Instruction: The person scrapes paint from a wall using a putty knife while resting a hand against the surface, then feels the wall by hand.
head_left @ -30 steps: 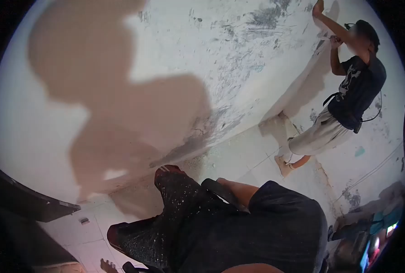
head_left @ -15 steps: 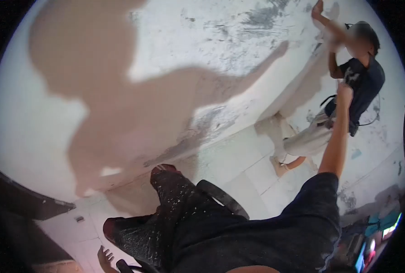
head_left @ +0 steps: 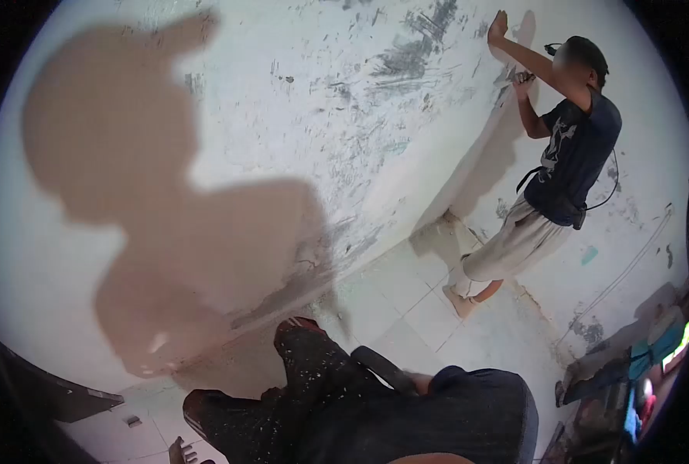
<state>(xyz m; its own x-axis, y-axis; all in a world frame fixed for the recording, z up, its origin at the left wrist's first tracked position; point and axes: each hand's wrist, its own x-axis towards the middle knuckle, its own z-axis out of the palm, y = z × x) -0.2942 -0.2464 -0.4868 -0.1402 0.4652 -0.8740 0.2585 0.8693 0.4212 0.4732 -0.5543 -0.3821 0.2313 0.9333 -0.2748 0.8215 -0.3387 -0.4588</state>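
Bare right hand [head_left: 420, 383] is back from its outward reach, beside the black curved band [head_left: 383, 367]; can't tell its grip. Bare left hand [head_left: 178, 452]: fingers loosely spread. Neither touches scuffed white wall [head_left: 375, 147].

The white wall [head_left: 375, 116] (scuffed grey in patches) stands upright, shaded brown across its left.

This is probably a home: patchy wall [head_left: 360, 116], tiled floor [head_left: 410, 309].

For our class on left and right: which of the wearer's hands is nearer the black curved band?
Right. The right hand is by the lower end of the black curved band, contact unclear; the left hand is farther off, at the picture's bottom edge.
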